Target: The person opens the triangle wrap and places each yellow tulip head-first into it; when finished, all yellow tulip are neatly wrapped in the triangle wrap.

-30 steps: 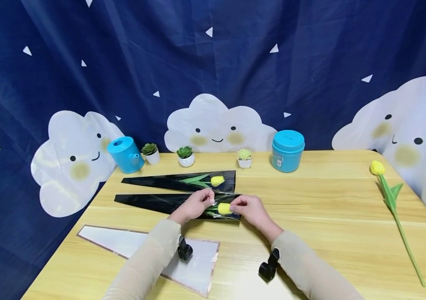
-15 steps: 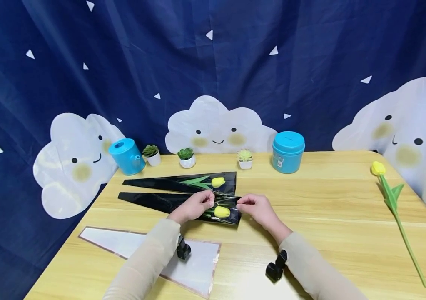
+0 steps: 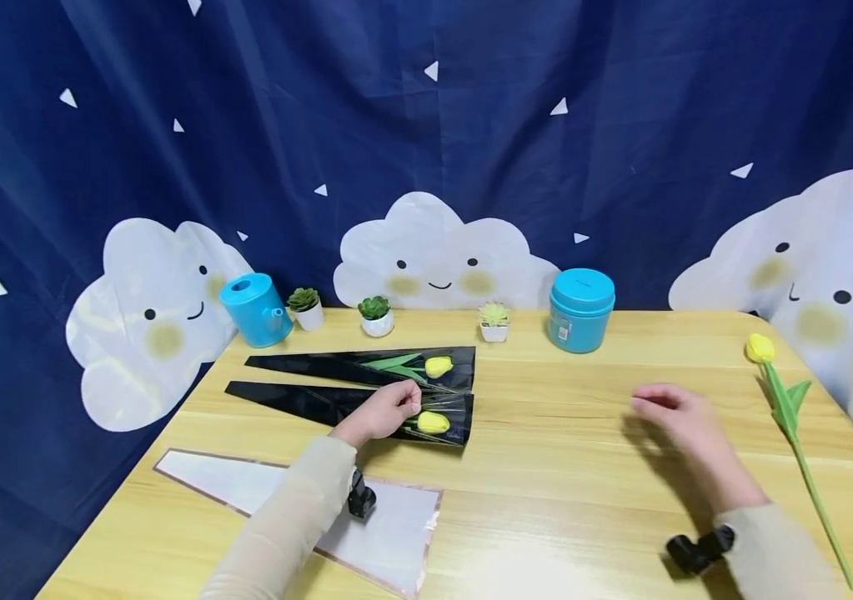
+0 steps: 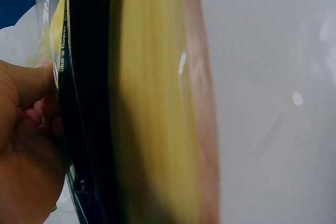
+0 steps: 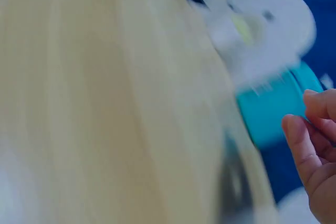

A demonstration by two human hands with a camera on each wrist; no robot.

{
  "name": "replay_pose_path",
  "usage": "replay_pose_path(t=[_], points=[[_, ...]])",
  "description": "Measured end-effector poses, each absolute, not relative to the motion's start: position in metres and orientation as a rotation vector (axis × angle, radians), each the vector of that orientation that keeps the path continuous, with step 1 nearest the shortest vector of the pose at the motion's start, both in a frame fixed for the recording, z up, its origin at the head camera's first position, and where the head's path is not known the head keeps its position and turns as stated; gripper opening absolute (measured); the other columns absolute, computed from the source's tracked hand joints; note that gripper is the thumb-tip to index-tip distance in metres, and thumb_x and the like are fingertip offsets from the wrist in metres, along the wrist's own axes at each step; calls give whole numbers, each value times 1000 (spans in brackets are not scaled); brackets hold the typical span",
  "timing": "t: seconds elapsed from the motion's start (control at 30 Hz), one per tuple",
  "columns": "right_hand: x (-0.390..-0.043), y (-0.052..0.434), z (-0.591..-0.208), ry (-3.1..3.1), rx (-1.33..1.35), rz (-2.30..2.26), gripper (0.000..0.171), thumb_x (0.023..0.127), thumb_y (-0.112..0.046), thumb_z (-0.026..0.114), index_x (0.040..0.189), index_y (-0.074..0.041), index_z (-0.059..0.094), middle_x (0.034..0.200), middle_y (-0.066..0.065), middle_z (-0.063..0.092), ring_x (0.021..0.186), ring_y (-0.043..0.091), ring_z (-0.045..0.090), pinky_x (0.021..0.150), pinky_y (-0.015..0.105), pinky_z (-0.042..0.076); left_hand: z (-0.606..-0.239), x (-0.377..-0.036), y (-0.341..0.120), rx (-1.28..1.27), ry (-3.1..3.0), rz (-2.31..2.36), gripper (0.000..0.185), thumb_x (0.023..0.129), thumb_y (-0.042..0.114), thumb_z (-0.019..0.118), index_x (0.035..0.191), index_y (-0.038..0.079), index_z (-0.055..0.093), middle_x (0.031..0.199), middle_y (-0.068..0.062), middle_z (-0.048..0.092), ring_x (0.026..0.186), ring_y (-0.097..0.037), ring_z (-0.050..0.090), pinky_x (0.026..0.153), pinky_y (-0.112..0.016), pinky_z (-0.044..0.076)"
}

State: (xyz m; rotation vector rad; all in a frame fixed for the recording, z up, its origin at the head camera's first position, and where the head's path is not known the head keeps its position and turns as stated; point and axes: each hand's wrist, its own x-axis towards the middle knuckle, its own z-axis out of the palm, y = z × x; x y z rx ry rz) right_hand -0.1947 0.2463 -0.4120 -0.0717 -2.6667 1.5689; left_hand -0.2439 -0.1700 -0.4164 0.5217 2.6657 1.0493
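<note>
Left hand [image 3: 388, 410] is pinching the nearer black sleeve [image 3: 306, 403], left of centre, yellow tulip [image 3: 433, 422] inside. Right hand [image 3: 677, 412] is loosely half-open (nothing in it). Sleeving looks basically done; next probably calls for grabbing the loose tulip [image 3: 785, 406], right side.

Bare wooden tabletop [image 3: 546, 467] is stretching between the near black flower sleeve [image 3: 283, 402] and a lone yellow tulip [image 3: 785, 408], giving the right hand [image 3: 684, 421] a wide lane; a blue canister [image 3: 581, 312] is standing behind, while the left hand [image 3: 381, 410] is blocking the sleeve's middle.
</note>
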Motion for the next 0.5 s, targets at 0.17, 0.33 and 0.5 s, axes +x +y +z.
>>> replay_pose_path(t=[0.17,0.33,0.5], points=[[-175,309,-407,-2718,-150,1218,40,86,-36,64,106,-1,63,78,-41,45,74,-21,39,64,16,35,-416,-237,-174,530,2716,1016,15,93,7,54,79,9,48,70,0,39,62,-15,38,63,-30,35],[-160,352,-413,-2748,-302,1046,38,86,-36,64,98,0,64,73,-40,39,67,-22,33,60,20,32,-411,-222,-181,474,2797,1045,4,91,7,57,91,8,53,81,-1,46,72,-15,43,67,-30,37],[-150,379,-428,-2776,-440,969,47,87,-34,62,104,10,58,67,-36,39,62,-21,31,60,20,31,-399,-201,-198,443,2789,1176,17,91,8,57,108,6,54,90,-2,50,77,-15,45,70,-30,39]])
